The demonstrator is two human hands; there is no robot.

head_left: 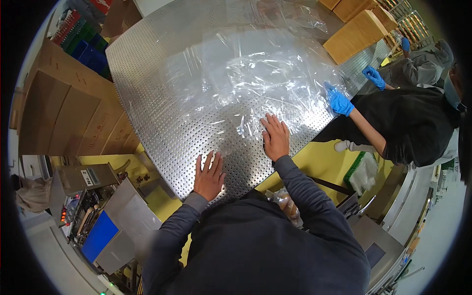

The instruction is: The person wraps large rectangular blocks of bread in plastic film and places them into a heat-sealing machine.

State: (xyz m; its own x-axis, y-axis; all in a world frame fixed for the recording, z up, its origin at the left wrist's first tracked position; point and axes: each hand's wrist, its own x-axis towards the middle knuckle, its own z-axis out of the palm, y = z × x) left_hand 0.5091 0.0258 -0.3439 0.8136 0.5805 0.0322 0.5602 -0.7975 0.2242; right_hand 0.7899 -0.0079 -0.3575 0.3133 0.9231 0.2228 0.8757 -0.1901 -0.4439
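Observation:
My left hand (210,178) lies flat on the perforated metal table (147,118) near its front edge, fingers stretched out and nothing in them. Further right, my right hand (276,137) rests with fingers spread, its fingertips at the near edge of a layer of clear plastic bags (265,69). The bags overlap and shine under the light, covering much of the table's middle and far part. At the right edge of the table, a co-worker's blue-gloved hand (340,101) touches the plastic.
Stacked cardboard boxes (73,108) stand left of the table. More cardboard boxes (356,34) sit at its far right. A co-worker in dark clothes (403,120) leans in from the right. A machine (98,216) stands at lower left, and a green crate (361,172) sits on the yellow floor.

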